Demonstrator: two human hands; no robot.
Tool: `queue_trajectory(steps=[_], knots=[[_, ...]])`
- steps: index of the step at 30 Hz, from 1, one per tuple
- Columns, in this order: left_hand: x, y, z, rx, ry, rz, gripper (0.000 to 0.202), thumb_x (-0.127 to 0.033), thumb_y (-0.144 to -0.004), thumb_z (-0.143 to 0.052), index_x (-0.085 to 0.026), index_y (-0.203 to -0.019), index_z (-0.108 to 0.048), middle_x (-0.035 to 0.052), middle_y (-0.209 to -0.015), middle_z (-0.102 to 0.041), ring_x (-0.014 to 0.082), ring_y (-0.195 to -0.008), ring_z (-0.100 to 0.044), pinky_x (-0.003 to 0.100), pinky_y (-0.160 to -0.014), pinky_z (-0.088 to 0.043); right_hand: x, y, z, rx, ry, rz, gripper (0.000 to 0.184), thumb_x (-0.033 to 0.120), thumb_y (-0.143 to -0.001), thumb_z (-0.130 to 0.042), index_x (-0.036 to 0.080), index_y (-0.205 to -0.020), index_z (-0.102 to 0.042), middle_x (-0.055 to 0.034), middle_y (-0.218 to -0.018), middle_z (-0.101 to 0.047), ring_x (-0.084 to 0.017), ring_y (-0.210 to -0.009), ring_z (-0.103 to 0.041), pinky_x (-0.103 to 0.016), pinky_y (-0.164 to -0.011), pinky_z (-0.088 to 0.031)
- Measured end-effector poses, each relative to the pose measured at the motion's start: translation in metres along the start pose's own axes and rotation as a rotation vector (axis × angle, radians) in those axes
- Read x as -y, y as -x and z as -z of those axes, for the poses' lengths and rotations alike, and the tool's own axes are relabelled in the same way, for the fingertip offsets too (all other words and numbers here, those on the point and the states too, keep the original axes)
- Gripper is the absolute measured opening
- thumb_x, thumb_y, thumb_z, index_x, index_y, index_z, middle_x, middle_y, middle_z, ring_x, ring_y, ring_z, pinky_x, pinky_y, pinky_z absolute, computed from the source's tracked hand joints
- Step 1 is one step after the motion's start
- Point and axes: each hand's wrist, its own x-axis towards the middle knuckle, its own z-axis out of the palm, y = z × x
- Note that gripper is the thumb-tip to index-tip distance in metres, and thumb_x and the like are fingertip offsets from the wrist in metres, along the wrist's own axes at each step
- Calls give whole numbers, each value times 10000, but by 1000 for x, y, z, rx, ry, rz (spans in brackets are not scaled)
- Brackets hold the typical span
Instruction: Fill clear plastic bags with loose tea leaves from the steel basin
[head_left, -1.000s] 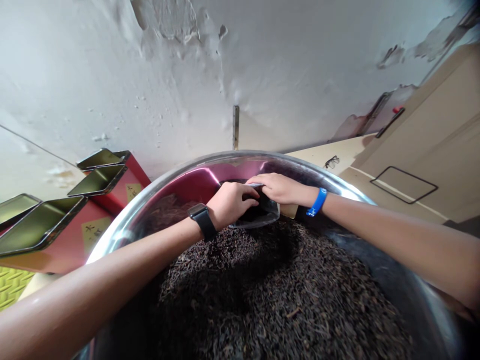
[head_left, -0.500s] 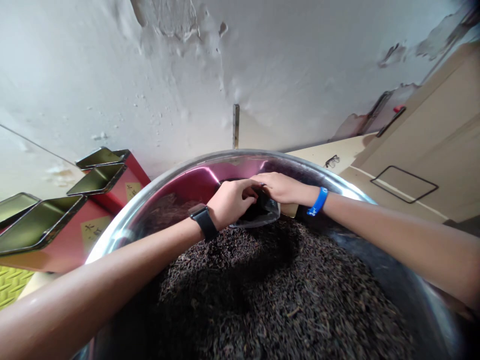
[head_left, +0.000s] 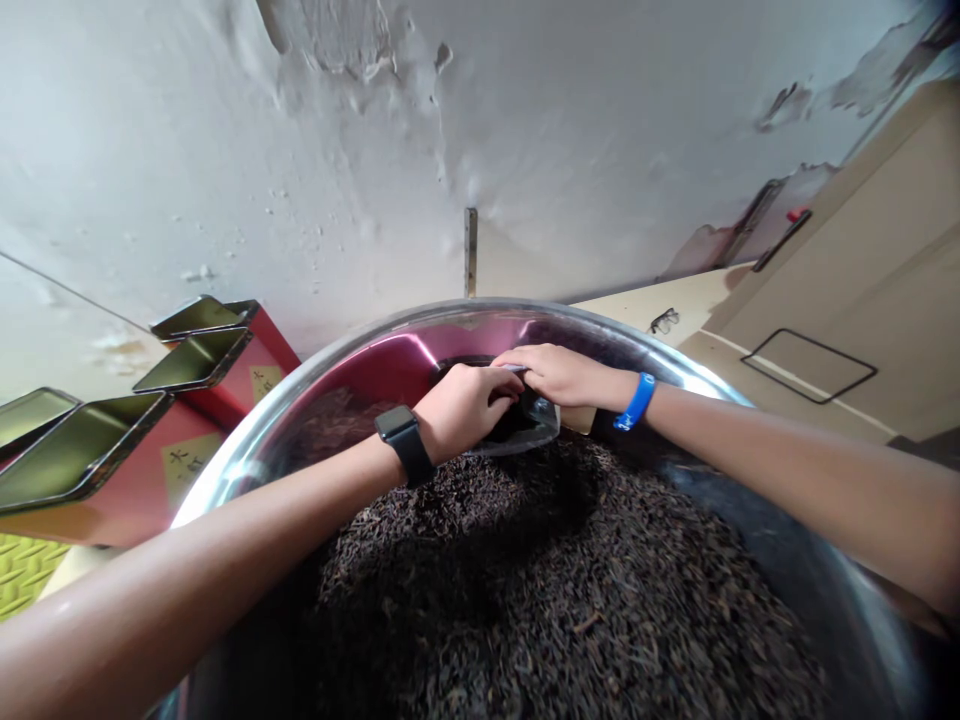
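Plastic bag (head_left: 541, 428): located between and partly beneath right hand (head_left: 561, 376), pinching its rim, and left hand (head_left: 459, 408), curled narrow at the same edge, grip undetermined. Film likely light, limp, slippery; hold by the rim.

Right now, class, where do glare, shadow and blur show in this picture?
Head view, metal basin: glare on its rim, left and right; head view, dried tea leaves: dark shadow across the middle, blur toward the bottom; head view, plastic bag: inside too dark to read.
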Motion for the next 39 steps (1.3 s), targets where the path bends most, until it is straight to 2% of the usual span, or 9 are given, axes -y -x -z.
queue_trajectory(steps=[4,11,19,22,25,30,36,39], knots=[[1,0,-1,5,8,-36,216,-146,-804,-513,-189,-957,-659,16,-939,-684,131,-857,-631,248,-821,-468,1,0,1,0,-8,17,420,90,-776,-372,237,-1116,-569,-46,-1079,-633,-184,-961,-556,-304,-804,-405],[2,0,0,-8,33,-23,209,-125,-779,-543,-201,-920,-677,2,-895,-691,124,-814,-633,247,-803,-477,1,0,1,18,-5,-9,399,101,-780,-375,235,-1092,-585,-48,-1015,-649,-195,-953,-554,-314,-805,-404],[-4,-3,5,-70,50,-151,169,-145,-798,-541,-190,-854,-693,25,-906,-677,132,-852,-614,267,-835,-476,-4,-1,-1,7,-4,35,385,102,-759,-397,232,-1071,-581,-49,-986,-646,-198,-934,-555,-305,-784,-408],[-6,-1,4,-92,64,-109,210,-149,-797,-557,-199,-971,-662,20,-916,-679,132,-847,-620,267,-827,-478,-7,-1,-3,0,5,56,378,89,-743,-404,224,-1046,-586,-46,-1014,-642,-195,-916,-556,-299,-773,-407],[-7,0,3,-201,101,-20,350,-147,-791,-578,-185,-1138,-566,18,-905,-683,124,-830,-626,256,-812,-482,-10,-2,-5,-16,13,66,340,96,-744,-411,199,-1012,-592,-62,-1013,-643,-199,-888,-560,-299,-765,-405],[-6,0,4,-284,78,-5,108,-180,-797,-588,-190,-866,-670,3,-882,-688,113,-792,-622,239,-784,-484,-11,0,-3,-9,-12,108,328,131,-784,-408,195,-1063,-566,-68,-1045,-632,-195,-941,-545,-280,-801,-393],[-2,-2,4,-269,123,-34,141,-149,-796,-580,-193,-872,-691,6,-872,-687,107,-791,-620,227,-779,-486,-12,1,-2,-24,-18,212,299,184,-835,-359,196,-1058,-558,-77,-1089,-607,-203,-972,-538,-300,-815,-397],[-2,-1,2,-245,151,-40,179,-129,-799,-563,-194,-905,-692,14,-889,-687,112,-799,-622,236,-785,-490,-10,1,-1,-15,-12,209,263,210,-857,-364,177,-1029,-559,-87,-1057,-614,-196,-949,-538,-297,-803,-396]])
